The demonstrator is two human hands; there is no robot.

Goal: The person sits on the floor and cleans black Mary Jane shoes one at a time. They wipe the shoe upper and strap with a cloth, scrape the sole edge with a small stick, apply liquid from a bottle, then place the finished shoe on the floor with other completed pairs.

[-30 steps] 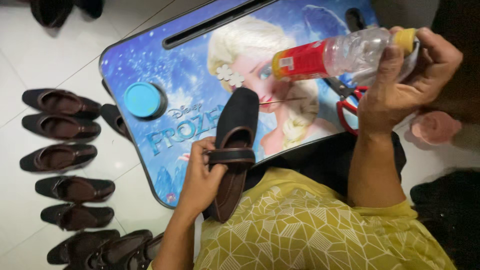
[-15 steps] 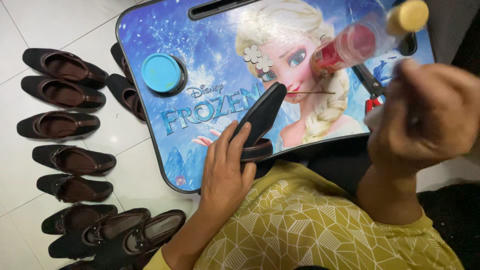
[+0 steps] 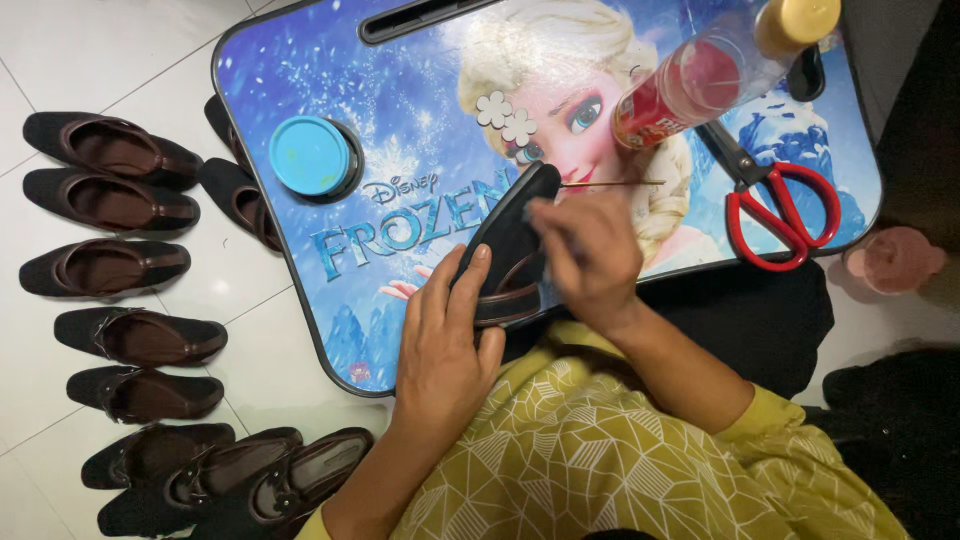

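Your left hand [image 3: 445,340] grips a dark shoe [image 3: 515,245] at the lap table's [image 3: 300,250] near edge; your right hand [image 3: 585,250] pinches a thin stick [image 3: 615,183] against its toe. Work on this shoe looks underway, while many shoes [image 3: 110,265] wait on the floor

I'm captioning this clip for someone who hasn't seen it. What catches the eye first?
A bright blue cartoon-printed lap table fills the middle. Over its near edge, the left hand grips a dark shoe while the right hand works on it with a thin stick. More dark shoes line the white floor at left.
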